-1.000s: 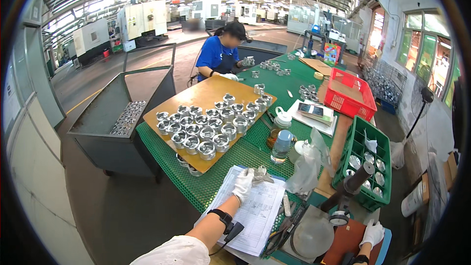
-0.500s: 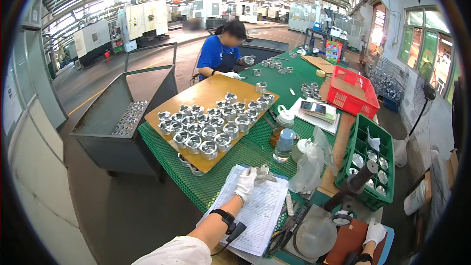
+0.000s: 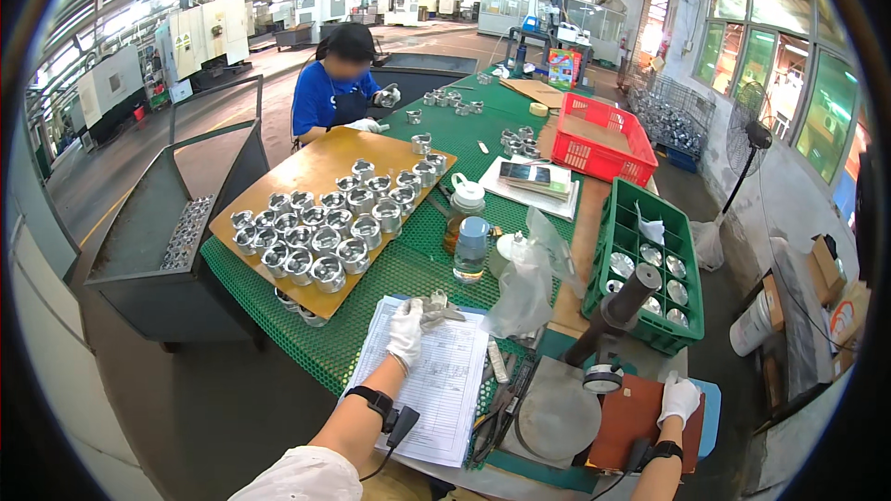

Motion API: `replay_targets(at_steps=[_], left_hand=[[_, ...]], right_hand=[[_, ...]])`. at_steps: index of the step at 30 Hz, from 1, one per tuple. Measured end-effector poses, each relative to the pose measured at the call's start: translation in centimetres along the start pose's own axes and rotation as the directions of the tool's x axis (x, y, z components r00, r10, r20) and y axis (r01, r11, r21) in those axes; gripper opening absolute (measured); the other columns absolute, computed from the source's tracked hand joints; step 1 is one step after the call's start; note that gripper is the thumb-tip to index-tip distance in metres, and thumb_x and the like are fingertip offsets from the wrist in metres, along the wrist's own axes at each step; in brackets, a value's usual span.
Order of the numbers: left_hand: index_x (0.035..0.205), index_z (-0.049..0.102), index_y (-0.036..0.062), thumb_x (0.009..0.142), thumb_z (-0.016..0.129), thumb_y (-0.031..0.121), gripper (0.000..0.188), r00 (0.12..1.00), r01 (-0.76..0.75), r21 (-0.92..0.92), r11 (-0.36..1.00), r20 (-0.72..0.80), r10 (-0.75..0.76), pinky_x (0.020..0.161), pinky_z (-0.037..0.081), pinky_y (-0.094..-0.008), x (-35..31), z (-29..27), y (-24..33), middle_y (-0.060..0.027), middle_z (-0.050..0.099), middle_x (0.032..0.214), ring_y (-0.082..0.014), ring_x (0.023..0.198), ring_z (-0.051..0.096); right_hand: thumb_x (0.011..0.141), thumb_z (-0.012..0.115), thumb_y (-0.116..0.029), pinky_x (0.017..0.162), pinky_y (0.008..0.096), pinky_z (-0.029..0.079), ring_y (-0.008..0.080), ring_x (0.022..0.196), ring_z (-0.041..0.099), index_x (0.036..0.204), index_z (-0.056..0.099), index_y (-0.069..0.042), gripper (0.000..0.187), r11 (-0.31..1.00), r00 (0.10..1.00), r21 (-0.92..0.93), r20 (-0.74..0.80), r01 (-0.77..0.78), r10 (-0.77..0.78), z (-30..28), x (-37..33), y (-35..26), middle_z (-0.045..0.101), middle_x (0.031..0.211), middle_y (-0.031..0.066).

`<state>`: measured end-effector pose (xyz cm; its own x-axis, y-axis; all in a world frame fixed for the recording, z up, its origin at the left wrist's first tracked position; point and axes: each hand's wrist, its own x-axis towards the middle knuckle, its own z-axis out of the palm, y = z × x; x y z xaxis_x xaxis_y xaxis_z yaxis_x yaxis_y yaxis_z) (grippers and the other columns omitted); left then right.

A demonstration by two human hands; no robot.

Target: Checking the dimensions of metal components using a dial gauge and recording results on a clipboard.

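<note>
My left hand (image 3: pixel 406 334), in a white glove, rests on printed paper sheets (image 3: pixel 429 399). Its fingers are bunched at the edge of a small, crumpled-looking grey object (image 3: pixel 440 310) whose kind I cannot make out. Far to the right, my gloved right hand (image 3: pixel 680 399) lies over the edge of a reddish-brown board (image 3: pixel 636 422), fingers stretched out. A blue flat piece (image 3: pixel 710 417) shows beneath that board. Between my hands stands a gauge stand with a round metal base (image 3: pixel 560 419), a dark column (image 3: pixel 617 314) and a dial gauge (image 3: pixel 603 378).
Pistons (image 3: pixel 327 271) crowd a tan board (image 3: pixel 243 204) at left. Bottles (image 3: pixel 471 250) and a plastic bag (image 3: pixel 520 288) stand ahead. A green divided crate (image 3: pixel 691 315) and a red crate (image 3: pixel 608 162) line the right. A co-worker (image 3: pixel 329 93) sits beyond; a metal cart (image 3: pixel 139 269) stands left.
The view has swung right, so the table and its contents sit farther left in the picture. My right hand and forearm show more fully. My left hand stays by the grey object.
</note>
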<state>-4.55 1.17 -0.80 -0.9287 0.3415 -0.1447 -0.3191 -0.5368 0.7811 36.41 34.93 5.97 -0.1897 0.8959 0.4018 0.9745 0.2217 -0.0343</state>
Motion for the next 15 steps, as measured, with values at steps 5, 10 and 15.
replay_targets(at_steps=[5, 10, 15], left_hand=[[0.106, 0.051, -0.0007, 0.098, 0.046, 0.021, 0.023, 0.999, -0.008, 0.027, 1.0, 0.044, 0.007, 0.071, 0.058, -0.0372, 0.2, -0.4, -0.1, -0.0153, 0.063, 0.095, -0.0258, 0.078, 0.067], [0.108, 0.05, -0.0008, 0.097, 0.046, 0.021, 0.024, 1.0, -0.003, -0.001, 1.0, 0.015, 0.003, 0.071, 0.058, -0.0381, 0.4, -1.0, -0.3, -0.0154, 0.063, 0.095, -0.0268, 0.079, 0.067], [0.107, 0.051, -0.0007, 0.097, 0.047, 0.021, 0.024, 1.0, 0.011, 0.018, 1.0, 0.012, -0.011, 0.071, 0.058, -0.0376, 0.7, -1.2, -0.5, -0.0149, 0.062, 0.097, -0.0263, 0.079, 0.067]], right_hand=[[0.09, 0.045, -0.036, 0.092, 0.0398, 0.042, 0.0343, 0.075, 0.063, 0.07, 0.071, -0.002, 0.047, 1.0, 0.999, -0.019, -0.036, -0.021, 0.02, -0.1, -0.1, -0.1, 0.066, 0.071, 0.019], [0.09, 0.044, -0.035, 0.095, 0.0392, 0.041, 0.0341, 0.075, 0.063, 0.073, 0.072, -0.002, 0.046, 1.0, 1.0, 0.001, -0.006, 0.012, -0.012, -0.8, -0.6, -0.6, 0.066, 0.073, 0.0186], [0.09, 0.045, -0.037, 0.09, 0.0379, 0.043, 0.0337, 0.085, 0.062, 0.075, 0.073, -0.004, 0.046, 0.999, 0.998, -0.015, 0.044, -0.045, 0.046, -0.9, -0.6, -0.8, 0.068, 0.078, 0.0182]])
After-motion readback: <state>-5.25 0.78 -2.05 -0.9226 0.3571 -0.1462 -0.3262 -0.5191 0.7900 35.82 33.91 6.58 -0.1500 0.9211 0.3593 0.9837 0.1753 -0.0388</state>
